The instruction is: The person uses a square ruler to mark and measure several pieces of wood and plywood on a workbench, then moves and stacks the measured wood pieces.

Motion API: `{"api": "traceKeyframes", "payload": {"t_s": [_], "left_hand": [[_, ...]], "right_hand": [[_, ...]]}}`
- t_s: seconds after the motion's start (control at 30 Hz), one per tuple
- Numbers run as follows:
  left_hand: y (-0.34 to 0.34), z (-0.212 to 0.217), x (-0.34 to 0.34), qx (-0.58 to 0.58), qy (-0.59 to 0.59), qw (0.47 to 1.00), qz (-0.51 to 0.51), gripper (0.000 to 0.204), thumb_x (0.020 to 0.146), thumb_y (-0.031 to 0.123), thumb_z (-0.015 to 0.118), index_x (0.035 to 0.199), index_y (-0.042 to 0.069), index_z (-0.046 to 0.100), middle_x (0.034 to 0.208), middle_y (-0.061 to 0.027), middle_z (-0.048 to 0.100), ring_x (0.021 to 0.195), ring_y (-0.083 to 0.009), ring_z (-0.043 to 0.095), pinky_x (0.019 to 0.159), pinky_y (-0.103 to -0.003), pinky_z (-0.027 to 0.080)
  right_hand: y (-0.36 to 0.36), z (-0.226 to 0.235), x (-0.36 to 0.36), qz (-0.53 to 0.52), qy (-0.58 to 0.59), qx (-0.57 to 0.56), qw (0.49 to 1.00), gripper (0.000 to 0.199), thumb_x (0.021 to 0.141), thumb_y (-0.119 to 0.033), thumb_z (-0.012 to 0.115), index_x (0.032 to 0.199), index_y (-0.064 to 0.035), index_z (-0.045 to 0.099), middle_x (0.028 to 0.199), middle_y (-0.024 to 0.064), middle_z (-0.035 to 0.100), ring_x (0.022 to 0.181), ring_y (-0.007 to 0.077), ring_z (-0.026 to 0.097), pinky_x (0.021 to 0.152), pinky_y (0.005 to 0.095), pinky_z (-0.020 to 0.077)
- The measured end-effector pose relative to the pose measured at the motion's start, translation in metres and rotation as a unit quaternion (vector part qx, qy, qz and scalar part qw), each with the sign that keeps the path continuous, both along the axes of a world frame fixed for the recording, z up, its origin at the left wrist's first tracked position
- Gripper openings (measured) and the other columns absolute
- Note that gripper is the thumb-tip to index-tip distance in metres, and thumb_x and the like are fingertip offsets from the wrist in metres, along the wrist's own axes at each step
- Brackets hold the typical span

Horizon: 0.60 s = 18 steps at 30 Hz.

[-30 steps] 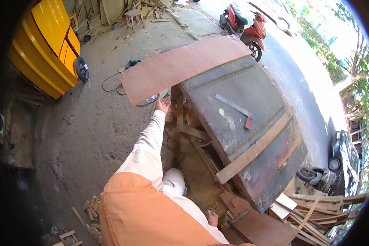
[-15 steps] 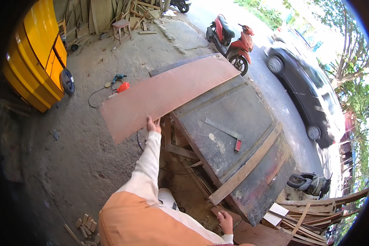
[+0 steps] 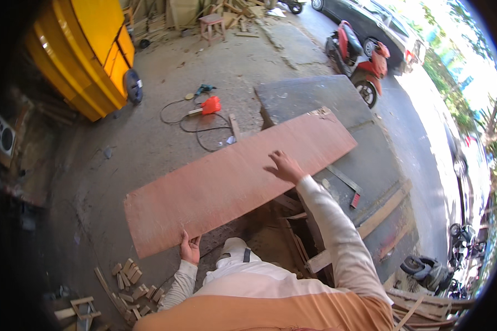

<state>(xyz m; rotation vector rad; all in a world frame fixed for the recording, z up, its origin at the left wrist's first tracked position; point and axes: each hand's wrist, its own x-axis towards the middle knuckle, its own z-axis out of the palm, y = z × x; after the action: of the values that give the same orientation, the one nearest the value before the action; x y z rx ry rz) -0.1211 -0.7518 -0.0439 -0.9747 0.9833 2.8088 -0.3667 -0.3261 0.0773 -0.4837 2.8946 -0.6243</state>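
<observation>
Plywood panel (image 3: pixel 226 190), long and reddish-brown, stretches slantwise across my head view, its right part over the dark worktable (image 3: pixel 315 94) and its left end out past the table, above the ground. My left hand (image 3: pixel 190 249) grips the near edge toward that left end. My right hand (image 3: pixel 285 167) is over the upper face, right of the middle, fingers apart and slightly bent, holding nothing; I cannot tell whether the fingertips press on the wood. On the worktable, just beside the panel's near edge, lies a try square (image 3: pixel 345 181) with a red stock. Nearer me a wooden batten (image 3: pixel 385 208) crosses the tabletop, partly hidden by my right forearm. Beyond the panel, a teal power drill (image 3: pixel 206 89) and a dark cable (image 3: pixel 204 131) lie on the ground
</observation>
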Motion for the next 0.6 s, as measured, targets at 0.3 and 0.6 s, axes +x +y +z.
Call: {"api": "traceKeyframes", "payload": {"t_s": [0.3,0.6], "left_hand": [[0.012,0.041,0.060,-0.083,0.034,0.994,0.055,0.045,0.102,0.027,0.061,0.138,0.004,0.049,0.133,-0.0141,0.059,0.120,-0.0264,0.060,0.099,-0.043,0.054],[-0.047,0.040,-0.006,-0.092,0.102,0.987,0.081,0.060,0.100,0.039,0.062,0.146,0.006,0.044,0.136,-0.0105,0.059,0.118,-0.0204,0.061,0.097,-0.034,0.054]], "right_hand": [[-0.123,-0.062,-0.131,0.149,-0.131,0.179,0.964,0.081,0.088,-0.072,0.056,0.134,-0.0056,0.058,0.128,0.0177,0.065,0.122,0.0338,0.060,0.105,0.0522,0.0420],[-0.079,0.164,-0.097,0.094,0.174,0.044,0.979,0.047,0.085,-0.058,0.064,0.077,-0.0132,0.075,0.073,0.0101,0.070,0.068,0.0308,0.067,0.059,0.0431,0.0487]]}}
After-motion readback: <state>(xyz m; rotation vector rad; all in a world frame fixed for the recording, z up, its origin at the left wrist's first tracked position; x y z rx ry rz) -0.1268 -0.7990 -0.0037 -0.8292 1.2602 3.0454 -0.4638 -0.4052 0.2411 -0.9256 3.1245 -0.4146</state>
